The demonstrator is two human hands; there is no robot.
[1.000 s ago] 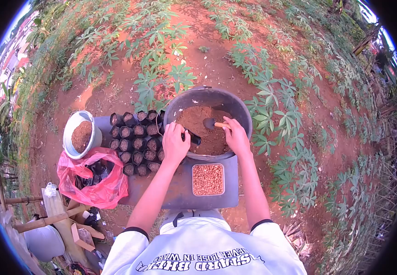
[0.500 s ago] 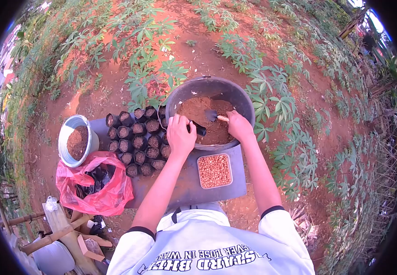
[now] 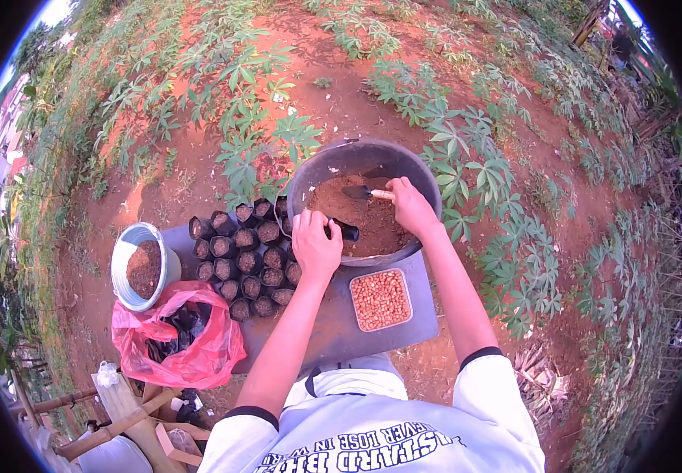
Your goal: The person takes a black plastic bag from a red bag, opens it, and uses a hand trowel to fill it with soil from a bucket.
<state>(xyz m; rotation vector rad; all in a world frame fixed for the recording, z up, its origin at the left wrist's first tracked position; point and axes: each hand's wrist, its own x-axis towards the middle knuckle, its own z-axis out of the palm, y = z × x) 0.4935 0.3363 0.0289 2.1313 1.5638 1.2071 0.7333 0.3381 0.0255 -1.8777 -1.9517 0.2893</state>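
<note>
A large dark bucket [image 3: 429, 169] holds loose brown soil [image 3: 384, 229]. Inside it, my right hand [image 3: 412, 206] is closed round the light handle of a small trowel [image 3: 356, 191], whose dark blade points left over the soil. At the bucket's near left rim, my left hand [image 3: 315, 240] grips a black plastic seedling bag [image 3: 345, 230], its mouth toward the soil. Several filled black seedling bags [image 3: 246, 260] stand in rows to the left of my left hand. A clear square tub of orange-brown seeds [image 3: 380, 300] sits just below the bucket.
Everything stands on a grey table [image 3: 301, 340]. On its left are a pale bucket [image 3: 169, 264] with soil and a pink plastic bag [image 3: 226, 347] holding black bags. Bamboo poles [image 3: 116, 426] and boards lie lower left. Leafy plants [image 3: 475, 169] grow on red ground beyond.
The trowel has turned and its blade has shifted left and up over the soil, my right hand rising slightly. My left hand still holds the bag. The whole view has shifted a little.
</note>
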